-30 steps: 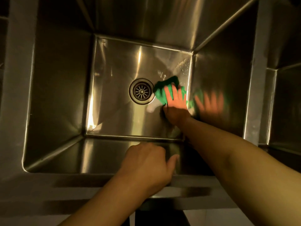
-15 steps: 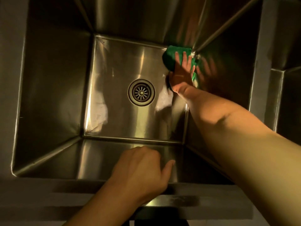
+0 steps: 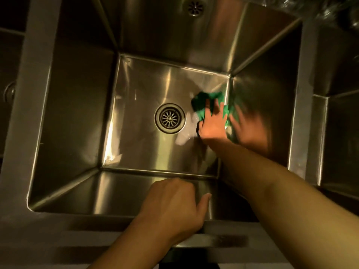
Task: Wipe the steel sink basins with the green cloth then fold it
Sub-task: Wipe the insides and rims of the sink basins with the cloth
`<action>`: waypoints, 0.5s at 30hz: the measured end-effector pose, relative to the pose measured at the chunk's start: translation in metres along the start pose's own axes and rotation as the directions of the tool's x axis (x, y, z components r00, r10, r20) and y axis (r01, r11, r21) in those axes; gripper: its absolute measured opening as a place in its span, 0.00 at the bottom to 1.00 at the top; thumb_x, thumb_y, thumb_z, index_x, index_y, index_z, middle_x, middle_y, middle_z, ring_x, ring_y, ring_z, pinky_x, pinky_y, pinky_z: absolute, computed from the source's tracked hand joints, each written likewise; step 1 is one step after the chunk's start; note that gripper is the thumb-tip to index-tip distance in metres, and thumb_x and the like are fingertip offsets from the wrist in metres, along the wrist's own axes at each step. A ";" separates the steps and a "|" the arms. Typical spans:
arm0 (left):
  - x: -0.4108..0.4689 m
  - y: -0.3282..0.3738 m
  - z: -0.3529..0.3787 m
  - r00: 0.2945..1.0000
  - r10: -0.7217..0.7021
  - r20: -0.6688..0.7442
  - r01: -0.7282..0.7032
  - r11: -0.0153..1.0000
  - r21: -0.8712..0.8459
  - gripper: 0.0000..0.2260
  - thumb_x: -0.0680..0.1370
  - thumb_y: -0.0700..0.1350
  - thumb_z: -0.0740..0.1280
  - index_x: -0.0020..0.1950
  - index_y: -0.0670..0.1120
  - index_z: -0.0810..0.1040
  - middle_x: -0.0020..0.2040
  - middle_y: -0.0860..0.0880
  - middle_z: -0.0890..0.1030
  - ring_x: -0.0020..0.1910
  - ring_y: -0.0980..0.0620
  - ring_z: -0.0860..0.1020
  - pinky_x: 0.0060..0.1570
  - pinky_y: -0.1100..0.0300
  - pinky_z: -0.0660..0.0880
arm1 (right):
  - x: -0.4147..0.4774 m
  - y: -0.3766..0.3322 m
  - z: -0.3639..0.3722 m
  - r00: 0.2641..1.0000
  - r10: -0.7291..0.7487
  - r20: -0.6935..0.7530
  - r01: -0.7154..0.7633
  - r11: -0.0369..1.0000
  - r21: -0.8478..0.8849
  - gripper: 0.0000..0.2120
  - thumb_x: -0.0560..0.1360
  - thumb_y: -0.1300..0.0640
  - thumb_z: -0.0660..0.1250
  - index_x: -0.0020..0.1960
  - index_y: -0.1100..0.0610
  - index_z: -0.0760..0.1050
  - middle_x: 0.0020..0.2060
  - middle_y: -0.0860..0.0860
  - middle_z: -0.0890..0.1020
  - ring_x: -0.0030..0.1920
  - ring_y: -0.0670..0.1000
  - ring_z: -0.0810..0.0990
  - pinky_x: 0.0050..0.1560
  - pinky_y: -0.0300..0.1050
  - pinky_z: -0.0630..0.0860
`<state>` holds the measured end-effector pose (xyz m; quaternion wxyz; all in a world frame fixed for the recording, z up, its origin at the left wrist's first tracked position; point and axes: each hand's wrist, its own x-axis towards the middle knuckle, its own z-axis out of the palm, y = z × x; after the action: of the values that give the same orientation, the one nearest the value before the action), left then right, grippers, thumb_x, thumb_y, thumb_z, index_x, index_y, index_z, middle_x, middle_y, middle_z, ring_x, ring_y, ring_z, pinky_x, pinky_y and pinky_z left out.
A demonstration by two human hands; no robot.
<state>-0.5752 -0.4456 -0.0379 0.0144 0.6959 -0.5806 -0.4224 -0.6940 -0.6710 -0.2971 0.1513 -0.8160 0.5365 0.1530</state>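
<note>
The green cloth (image 3: 200, 102) lies bunched on the floor of the middle steel basin (image 3: 136, 148), against the right wall and right of the round drain (image 3: 170, 118). My right hand (image 3: 213, 125) presses flat on the cloth with its fingers spread and straight; it is blurred by motion. A reflection of hand and cloth shows on the right wall. At the near side, my left hand (image 3: 172, 206) holds the basin's front rim (image 3: 77, 214), with the fingers curled over the edge and the thumb sticking out.
A second basin (image 3: 340, 136) lies to the right beyond a steel divider (image 3: 299, 113), and part of another (image 3: 9, 74) is at the left. A round overflow grille (image 3: 195, 6) sits high on the back wall.
My right hand slid the cloth from the floor's far right corner back toward me along the right wall. The left hand stayed on the front rim.
</note>
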 end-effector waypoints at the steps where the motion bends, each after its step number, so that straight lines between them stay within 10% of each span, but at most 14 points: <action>1: 0.000 0.000 0.000 1.000 0.001 0.004 -0.001 1.000 -0.015 0.27 0.81 0.69 0.52 0.41 0.49 0.76 0.41 0.51 0.81 0.42 0.50 0.79 0.44 0.55 0.74 | -0.015 -0.002 0.004 1.000 0.009 0.006 -0.009 1.000 0.023 0.41 0.71 0.50 0.62 0.82 0.54 0.55 0.80 0.63 0.54 0.80 0.66 0.48 0.77 0.69 0.48; 8: 0.000 0.002 -0.004 1.000 0.006 0.020 -0.005 0.999 -0.035 0.26 0.81 0.68 0.53 0.38 0.48 0.71 0.37 0.48 0.74 0.43 0.46 0.80 0.44 0.53 0.74 | -0.077 0.004 0.019 0.994 -0.104 0.025 0.104 0.994 0.027 0.43 0.69 0.46 0.51 0.83 0.58 0.50 0.81 0.64 0.49 0.79 0.70 0.47 0.74 0.72 0.46; 15: 0.000 0.002 -0.001 0.999 0.040 -0.028 -0.040 0.999 0.004 0.25 0.82 0.68 0.52 0.41 0.49 0.73 0.44 0.48 0.82 0.47 0.47 0.80 0.43 0.55 0.64 | -0.010 0.007 0.001 0.999 -0.025 0.037 0.026 0.999 -0.023 0.37 0.76 0.52 0.64 0.82 0.54 0.54 0.81 0.62 0.44 0.80 0.66 0.42 0.77 0.70 0.46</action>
<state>-0.5761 -0.4468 -0.0358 0.0297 0.6901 -0.5950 -0.4110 -0.7044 -0.6651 -0.2950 0.1536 -0.8216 0.5212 0.1724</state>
